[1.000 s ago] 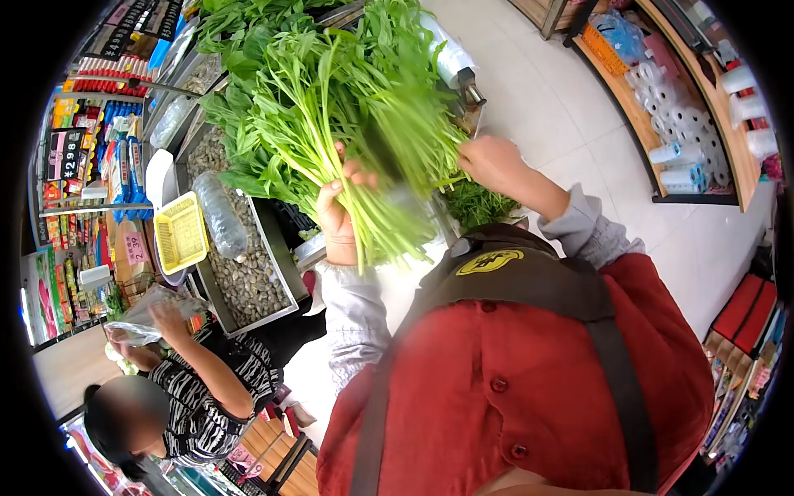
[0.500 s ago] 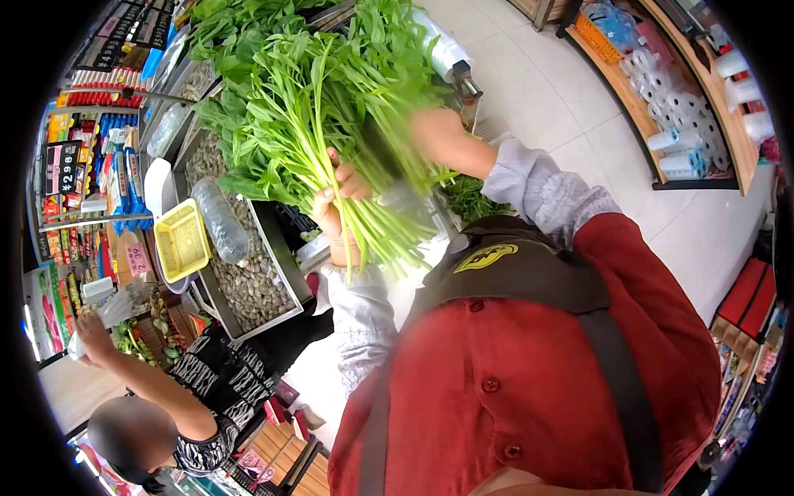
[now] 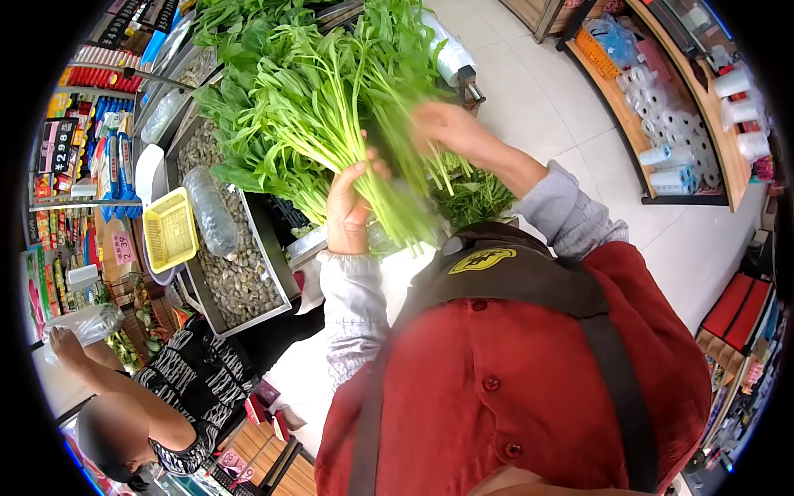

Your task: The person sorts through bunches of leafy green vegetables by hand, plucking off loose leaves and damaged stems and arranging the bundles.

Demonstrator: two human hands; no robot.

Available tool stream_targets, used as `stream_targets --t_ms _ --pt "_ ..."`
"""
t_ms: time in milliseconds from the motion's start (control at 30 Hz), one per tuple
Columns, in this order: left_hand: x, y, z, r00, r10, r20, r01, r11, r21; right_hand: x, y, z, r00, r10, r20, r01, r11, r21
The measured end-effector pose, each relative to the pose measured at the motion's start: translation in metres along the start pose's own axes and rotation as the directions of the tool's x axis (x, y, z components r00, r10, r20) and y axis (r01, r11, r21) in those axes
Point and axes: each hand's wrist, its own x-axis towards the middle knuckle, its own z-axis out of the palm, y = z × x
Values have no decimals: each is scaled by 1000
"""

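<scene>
right hand (image 3: 451, 131): blurred | stem ends (image 3: 405, 225): blurred | top greens (image 3: 240, 18): cut off

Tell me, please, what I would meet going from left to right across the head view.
Blue-and-white packets, yellow basket, left hand, right hand, white rolls on the wooden shelf.

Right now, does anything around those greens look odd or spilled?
Perhaps one thing: a clear plastic bag or bottle lies atop the loose shellfish, where it seems out of place. I see no spill; the greens in the left hand look undamaged.
</scene>
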Motion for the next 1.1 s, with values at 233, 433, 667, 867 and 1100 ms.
stream_targets --t_ms 233,433,667,867,1100 --pt "10 -15 28 973 63 -221 -19 981 195 -27 -1 15 977 -191 91 204 964 -170" --pt "19 -30 31 927 145 -347 -9 931 365 -43 -4 28 965 -260 -43 225 898 -378" --pt "26 -33 27 895 193 -402 -39 932 360 -61 -4 19 992 -126 -30 98 881 -462" --pt "27 -36 37 914 190 -358 -42 923 383 -59 -6 20 979 -204 -19 150 774 -615" --pt "30 -33 27 910 154 -386 -55 966 254 -54 0 12 915 -403 26 310 659 -685"
